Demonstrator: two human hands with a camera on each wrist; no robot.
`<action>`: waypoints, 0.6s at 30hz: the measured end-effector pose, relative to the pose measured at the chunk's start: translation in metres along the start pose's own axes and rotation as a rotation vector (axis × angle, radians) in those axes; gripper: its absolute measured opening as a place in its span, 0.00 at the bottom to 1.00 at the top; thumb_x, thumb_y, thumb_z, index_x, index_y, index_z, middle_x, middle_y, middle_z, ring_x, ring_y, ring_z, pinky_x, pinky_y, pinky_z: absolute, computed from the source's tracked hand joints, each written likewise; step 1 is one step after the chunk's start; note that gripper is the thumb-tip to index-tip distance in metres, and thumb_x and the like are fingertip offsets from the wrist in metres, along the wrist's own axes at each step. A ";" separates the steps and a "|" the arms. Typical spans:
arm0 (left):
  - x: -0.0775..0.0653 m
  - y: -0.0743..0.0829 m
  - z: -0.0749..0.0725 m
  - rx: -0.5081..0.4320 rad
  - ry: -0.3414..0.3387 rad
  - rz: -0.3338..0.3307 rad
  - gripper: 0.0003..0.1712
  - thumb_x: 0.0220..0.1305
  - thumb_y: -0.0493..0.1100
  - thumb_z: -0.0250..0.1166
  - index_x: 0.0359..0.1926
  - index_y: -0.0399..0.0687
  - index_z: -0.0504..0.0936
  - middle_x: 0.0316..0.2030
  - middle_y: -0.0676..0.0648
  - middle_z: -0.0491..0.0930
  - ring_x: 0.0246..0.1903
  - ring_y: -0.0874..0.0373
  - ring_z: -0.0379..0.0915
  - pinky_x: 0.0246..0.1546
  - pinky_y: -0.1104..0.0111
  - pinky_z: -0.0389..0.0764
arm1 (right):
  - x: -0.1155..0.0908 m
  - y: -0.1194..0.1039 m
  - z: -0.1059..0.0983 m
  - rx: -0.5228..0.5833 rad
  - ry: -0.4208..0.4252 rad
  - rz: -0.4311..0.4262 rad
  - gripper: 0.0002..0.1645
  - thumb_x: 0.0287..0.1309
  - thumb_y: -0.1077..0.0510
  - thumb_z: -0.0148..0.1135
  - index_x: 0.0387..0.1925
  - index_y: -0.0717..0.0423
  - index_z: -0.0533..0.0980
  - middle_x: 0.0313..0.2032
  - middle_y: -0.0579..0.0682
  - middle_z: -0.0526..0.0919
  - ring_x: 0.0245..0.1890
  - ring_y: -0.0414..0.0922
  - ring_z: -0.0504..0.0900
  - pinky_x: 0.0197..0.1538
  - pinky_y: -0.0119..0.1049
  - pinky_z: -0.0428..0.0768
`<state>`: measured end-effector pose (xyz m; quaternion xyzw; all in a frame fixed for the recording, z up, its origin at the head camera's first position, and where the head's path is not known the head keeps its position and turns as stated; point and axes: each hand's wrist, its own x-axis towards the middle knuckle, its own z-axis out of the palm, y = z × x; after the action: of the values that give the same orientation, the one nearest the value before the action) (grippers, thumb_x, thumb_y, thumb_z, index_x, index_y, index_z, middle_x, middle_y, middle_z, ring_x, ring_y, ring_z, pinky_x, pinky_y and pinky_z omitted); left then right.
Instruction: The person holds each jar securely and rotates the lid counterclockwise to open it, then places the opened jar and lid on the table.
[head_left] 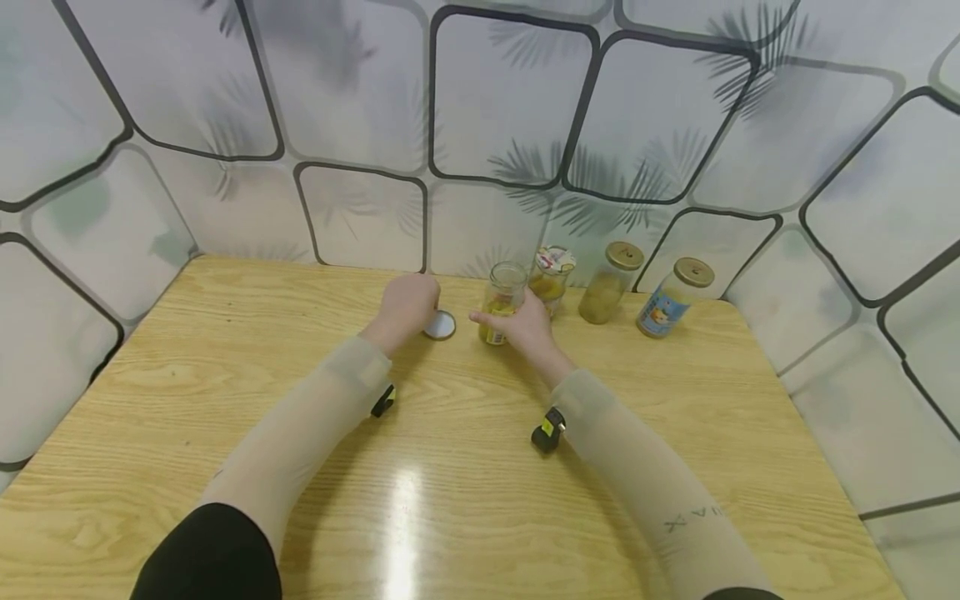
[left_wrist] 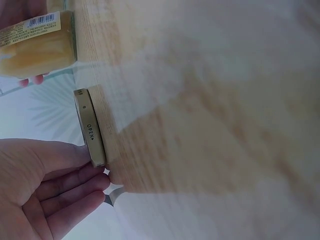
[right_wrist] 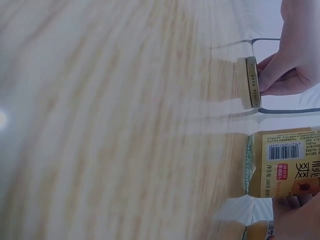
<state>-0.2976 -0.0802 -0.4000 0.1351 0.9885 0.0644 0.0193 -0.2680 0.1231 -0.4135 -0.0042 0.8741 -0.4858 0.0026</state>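
A round metal jar lid [head_left: 440,325] lies on the table with its white inside facing up. My left hand [head_left: 408,307] pinches the lid's edge between thumb and fingers; "OPEN" is printed on the side of this lid [left_wrist: 90,129] in the left wrist view. Just to the right, a glass jar [head_left: 501,302] stands upright with its mouth uncovered. It holds yellowish contents and bears a yellow label with a barcode [right_wrist: 286,151]. My right hand [head_left: 531,327] grips this jar from its right side, with fingertips showing past the glass in the left wrist view.
Right behind my right hand stands a jar with a patterned lid [head_left: 555,260]. Farther right are a jar with a gold lid [head_left: 602,293] and a jar with a blue label [head_left: 665,312]. A patterned wall [head_left: 360,217] borders the wooden table [head_left: 465,500] at the back.
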 end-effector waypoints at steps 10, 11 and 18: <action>0.000 0.000 0.001 -0.005 0.000 0.007 0.11 0.70 0.35 0.66 0.28 0.42 0.88 0.31 0.45 0.90 0.27 0.56 0.73 0.33 0.60 0.85 | 0.001 -0.005 -0.003 0.125 0.016 0.059 0.46 0.54 0.52 0.83 0.71 0.57 0.72 0.65 0.59 0.82 0.70 0.57 0.77 0.76 0.51 0.72; 0.000 0.000 0.001 -0.006 -0.001 0.006 0.11 0.70 0.36 0.66 0.29 0.42 0.89 0.32 0.45 0.90 0.28 0.56 0.73 0.34 0.60 0.85 | 0.001 -0.007 -0.004 0.133 0.018 0.057 0.46 0.54 0.51 0.83 0.71 0.56 0.71 0.66 0.59 0.81 0.70 0.57 0.77 0.76 0.51 0.72; 0.000 -0.001 -0.001 -0.014 -0.001 0.007 0.10 0.70 0.35 0.66 0.29 0.42 0.88 0.31 0.44 0.90 0.28 0.56 0.74 0.34 0.60 0.86 | 0.002 -0.019 -0.013 0.089 0.042 0.012 0.46 0.54 0.47 0.84 0.69 0.56 0.73 0.68 0.58 0.79 0.72 0.56 0.75 0.76 0.52 0.72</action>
<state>-0.2980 -0.0812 -0.3991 0.1383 0.9876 0.0711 0.0206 -0.2697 0.1244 -0.3903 0.0114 0.8514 -0.5243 -0.0126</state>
